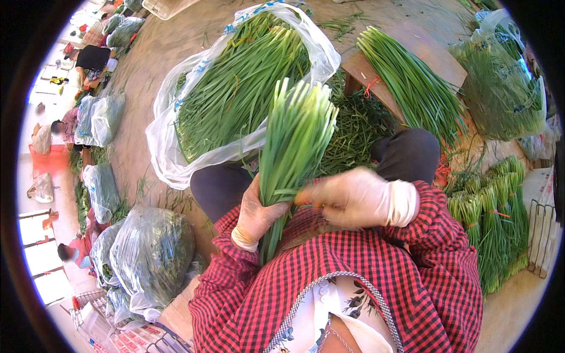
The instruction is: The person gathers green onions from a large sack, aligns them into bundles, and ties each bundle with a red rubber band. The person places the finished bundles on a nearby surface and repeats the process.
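Observation:
My left hand (257, 209) is closed around a thick bunch of garlic chives (297, 126). Its pale cut ends point up and away from me, and the green leaves hang below my fist. Close by on the right, my right hand (353, 197) is curled and smeared by motion, its fingertips at the side of the bunch. Whether they pinch a leaf is not clear. Beyond the bunch lies an open clear plastic bag (168, 147) full of loose chives (235, 97). Another bunch of chives (409, 76) rests on a low wooden board (444, 59) to the right.
Dark green leaf scraps (356, 132) lie between my knees and the board. Tied chive bundles (494, 217) are stacked at my right, beside a wire rack (540, 235). Stuffed plastic bags (153, 253) stand at left, another bag (500, 82) at far right. People sit along the left side.

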Available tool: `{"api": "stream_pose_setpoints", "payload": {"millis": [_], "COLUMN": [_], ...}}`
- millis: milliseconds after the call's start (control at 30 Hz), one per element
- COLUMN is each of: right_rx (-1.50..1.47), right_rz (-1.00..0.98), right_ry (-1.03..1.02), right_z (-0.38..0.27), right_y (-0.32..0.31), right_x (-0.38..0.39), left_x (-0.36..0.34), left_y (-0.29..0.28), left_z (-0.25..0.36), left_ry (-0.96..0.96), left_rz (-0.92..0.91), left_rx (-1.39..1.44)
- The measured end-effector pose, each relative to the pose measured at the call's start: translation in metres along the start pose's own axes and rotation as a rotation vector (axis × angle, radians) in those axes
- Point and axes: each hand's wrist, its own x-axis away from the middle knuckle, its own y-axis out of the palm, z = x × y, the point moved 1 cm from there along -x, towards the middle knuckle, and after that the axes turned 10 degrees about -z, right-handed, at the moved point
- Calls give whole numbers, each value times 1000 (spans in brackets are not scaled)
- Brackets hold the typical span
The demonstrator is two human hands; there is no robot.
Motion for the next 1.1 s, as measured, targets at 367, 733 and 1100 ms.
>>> {"api": "stream_pose_setpoints", "payload": {"millis": [367,733,1100], "right_rx": [356,495,637], "right_rz": [797,803,438], "right_ry": [-118,-138,-462], "right_z": [22,17,11], "right_y": [-73,-70,-55], "right_x": [-11,-20,-48], "left_x": [10,9,10], "left_y": [-13,-24,0], "left_z": [-22,-38,-18], "left_ry": [-179,-239,-295], "left_rz": [-175,-258,-332], "left_rx": [472,772,629]}}
